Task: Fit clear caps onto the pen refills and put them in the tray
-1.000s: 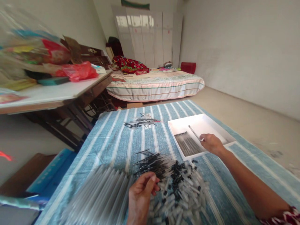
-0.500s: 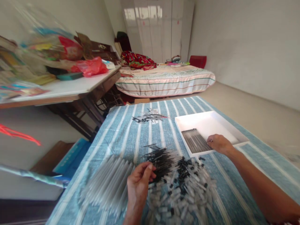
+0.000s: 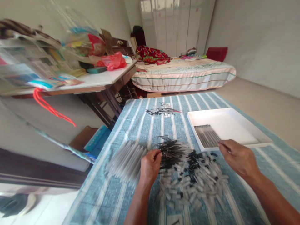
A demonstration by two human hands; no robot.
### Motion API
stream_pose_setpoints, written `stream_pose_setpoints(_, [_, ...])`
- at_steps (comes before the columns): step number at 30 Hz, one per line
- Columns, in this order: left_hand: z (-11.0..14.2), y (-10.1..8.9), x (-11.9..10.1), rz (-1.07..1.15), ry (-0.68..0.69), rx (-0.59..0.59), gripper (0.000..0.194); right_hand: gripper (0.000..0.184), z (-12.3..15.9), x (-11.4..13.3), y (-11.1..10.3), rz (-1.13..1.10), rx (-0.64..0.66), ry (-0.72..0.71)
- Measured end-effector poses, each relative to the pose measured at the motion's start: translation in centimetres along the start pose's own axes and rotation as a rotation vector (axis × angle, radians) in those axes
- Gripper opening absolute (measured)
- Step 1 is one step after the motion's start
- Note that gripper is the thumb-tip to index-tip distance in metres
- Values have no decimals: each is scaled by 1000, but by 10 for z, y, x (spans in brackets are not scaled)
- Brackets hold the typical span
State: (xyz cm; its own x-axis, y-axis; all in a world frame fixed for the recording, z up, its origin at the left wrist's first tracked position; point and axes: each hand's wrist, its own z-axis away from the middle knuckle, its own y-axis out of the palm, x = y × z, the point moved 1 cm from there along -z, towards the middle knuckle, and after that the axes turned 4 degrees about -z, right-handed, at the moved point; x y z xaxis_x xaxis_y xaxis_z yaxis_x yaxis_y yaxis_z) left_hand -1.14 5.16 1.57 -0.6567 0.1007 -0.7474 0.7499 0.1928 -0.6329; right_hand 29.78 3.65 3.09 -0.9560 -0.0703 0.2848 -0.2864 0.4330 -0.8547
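My left hand (image 3: 151,164) is closed at the right edge of a bundle of clear pen barrels (image 3: 127,159), its fingertips reaching the dark pen refills (image 3: 172,153). Whatever it pinches is hidden by the fingers. At the near edge of a white shallow box (image 3: 236,126), my right hand (image 3: 239,157) is loosely curled with a gap by the thumb, and nothing shows in it. Inside the box, a row of assembled pens (image 3: 207,136) lies along the left side. Between my hands spreads a heap of clear pen caps (image 3: 199,187) mixed with small black plugs (image 3: 194,162).
A striped blue cloth (image 3: 112,200) covers the work surface. Toward its far side lies a small pile of dark thin parts (image 3: 161,110). At left stands a cluttered white table (image 3: 100,79) with a red bag (image 3: 114,61). A bed (image 3: 185,75) is beyond.
The view has swung left. My right hand has drawn back from over the pens to the box's near edge. My left hand has moved from the refills toward the barrels, its fingers curling more.
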Motion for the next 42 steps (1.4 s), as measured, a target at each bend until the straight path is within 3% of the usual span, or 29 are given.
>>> stream_pose_setpoints(6, [0, -9, -7, -187, 38, 122, 13, 29, 38, 45, 15, -281, 160, -278])
stream_pose_setpoints(14, [2, -45, -7, -540, -98, 113, 20, 27, 53, 81, 30, -293, 208, -378])
stream_pose_setpoints(25, [6, -19, -24, -895, -86, 258, 20, 24, 49, 106, 39, -215, 282, -376])
stream_pose_setpoints(32, [2, -12, -21, -931, -79, 253, 23, 22, 42, 111, 38, -102, 433, -275])
stream_pose_setpoints(37, [8, -19, -26, -904, -49, 222, 19, 20, 33, 115, 36, -74, 524, -226])
stream_pose_setpoints(42, [24, -32, -30, -604, -14, 138, 12, 23, 18, 118, 42, -38, 547, -216])
